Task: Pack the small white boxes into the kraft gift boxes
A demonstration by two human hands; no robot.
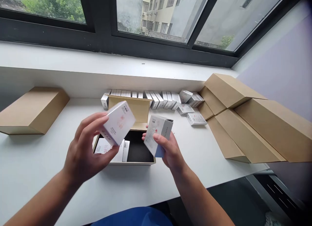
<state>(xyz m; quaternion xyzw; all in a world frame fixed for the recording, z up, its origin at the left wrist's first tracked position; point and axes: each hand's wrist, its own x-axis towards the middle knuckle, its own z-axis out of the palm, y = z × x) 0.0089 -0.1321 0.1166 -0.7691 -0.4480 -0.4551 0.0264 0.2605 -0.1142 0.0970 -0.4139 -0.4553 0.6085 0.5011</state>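
On the far left I see a closed kraft box (32,110) lying flat on the white bench (36,161). My left hand (84,154) pinches a small white carton (118,122) between thumb and fingers, tilted, held above the open gift box (133,154). The carton carries pinkish-red print and a line of small dark text, too blurred for me to read. Inside the gift box, partly hidden behind my left hand, lie two white cartons (114,148) against the dark lining; their lettering is not legible either. My right hand (168,149) grips a second white carton (157,135) by its lower end, fingers wrapped around it, over the box's right edge; I make out a red mark on its face, nothing more. Behind, a row of like cartons (156,99) stands along the wall. On the right, stacked kraft boxes (246,122) run out of view.
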